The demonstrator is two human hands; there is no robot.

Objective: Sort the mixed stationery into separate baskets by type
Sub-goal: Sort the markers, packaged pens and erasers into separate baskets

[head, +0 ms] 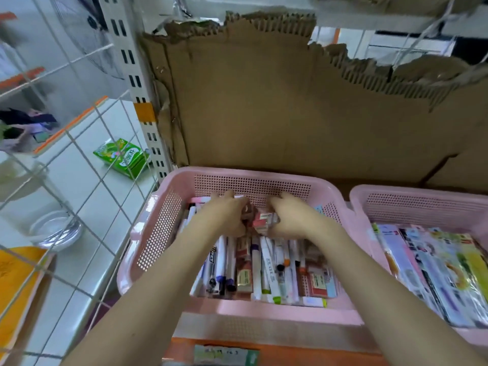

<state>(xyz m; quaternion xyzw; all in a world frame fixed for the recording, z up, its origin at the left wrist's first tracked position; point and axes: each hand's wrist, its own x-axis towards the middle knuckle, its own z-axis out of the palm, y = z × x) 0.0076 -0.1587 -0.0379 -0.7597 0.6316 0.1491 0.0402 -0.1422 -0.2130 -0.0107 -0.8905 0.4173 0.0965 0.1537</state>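
Two bare forearms reach into the perforated pink plastic basket point(163, 233) of mixed pens and boxed erasers. Left hand point(227, 215) and right hand point(293, 220) both pinch small red-and-white boxes point(264, 220) (contents unclear). Likely step: gathering one type; next, lifting it clear toward the neighbouring pink basket point(412, 202).

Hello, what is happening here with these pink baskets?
A person is sorting stationery on a shelf. Both hands reach into the left pink basket, which holds pens, markers and small boxes lying side by side. The left hand and the right hand meet at the far end, their fingers around a few small reddish boxes. The right pink basket holds flat packaged items. Torn cardboard stands behind both.
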